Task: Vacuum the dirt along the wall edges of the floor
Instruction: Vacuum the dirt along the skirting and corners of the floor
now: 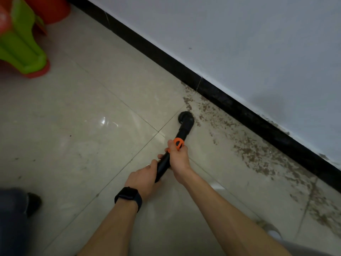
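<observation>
A black vacuum tube (181, 133) with an orange ring (178, 143) slants across the pale floor tiles. Its round brush head (186, 117) touches the floor at the left end of a band of brown dirt (258, 156). That dirt runs along the black skirting board (239, 109) below the white wall. My right hand (178, 157) grips the tube just under the orange ring. My left hand (144, 177), with a black watch on the wrist, holds the tube's lower end, which it partly hides.
Green and red plastic stools (22, 47) stand at the far left by the wall. My dark shoe and trouser leg (24, 206) show at the lower left. Bare tiles spread between them and the tube.
</observation>
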Available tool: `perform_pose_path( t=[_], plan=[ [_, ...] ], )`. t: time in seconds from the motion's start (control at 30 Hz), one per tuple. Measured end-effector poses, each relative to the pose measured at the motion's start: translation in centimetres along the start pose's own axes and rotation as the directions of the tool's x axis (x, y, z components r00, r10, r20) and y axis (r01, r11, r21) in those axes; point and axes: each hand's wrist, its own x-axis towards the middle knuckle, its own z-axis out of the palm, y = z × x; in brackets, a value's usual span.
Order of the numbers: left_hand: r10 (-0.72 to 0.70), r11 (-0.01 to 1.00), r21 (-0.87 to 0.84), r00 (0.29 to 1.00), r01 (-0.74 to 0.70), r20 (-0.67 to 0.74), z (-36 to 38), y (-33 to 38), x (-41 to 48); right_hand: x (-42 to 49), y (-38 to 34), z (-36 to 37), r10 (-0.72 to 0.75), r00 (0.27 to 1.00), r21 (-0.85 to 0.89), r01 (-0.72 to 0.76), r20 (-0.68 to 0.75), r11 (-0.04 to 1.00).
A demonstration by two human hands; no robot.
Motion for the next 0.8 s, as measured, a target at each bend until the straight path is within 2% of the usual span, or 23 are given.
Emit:
perform_pose_path(
  t=[0.27,0.5,0.8],
  plan=[
    [-0.029,0.999,-0.043,0.999,0.028,-0.021,-0.3,1.7,1.1,0.8,-0.6,-0.4,0.008,1.0,0.002,-0.008,-0.023,1.0],
    [-0.023,0.997,-0.07,0.999,0.02,-0.041,-0.8,2.0,2.3,0.7,0.3,-0.7,-0.043,0.998,-0.197,0.033,-0.044,0.98],
    [-0.059,0.995,-0.08,0.994,0.052,-0.094,-1.1,3.6,4.6,2.8,-1.9,-0.9,-0.095,0.992,-0.233,0.073,-0.085,0.97]
  ],
)
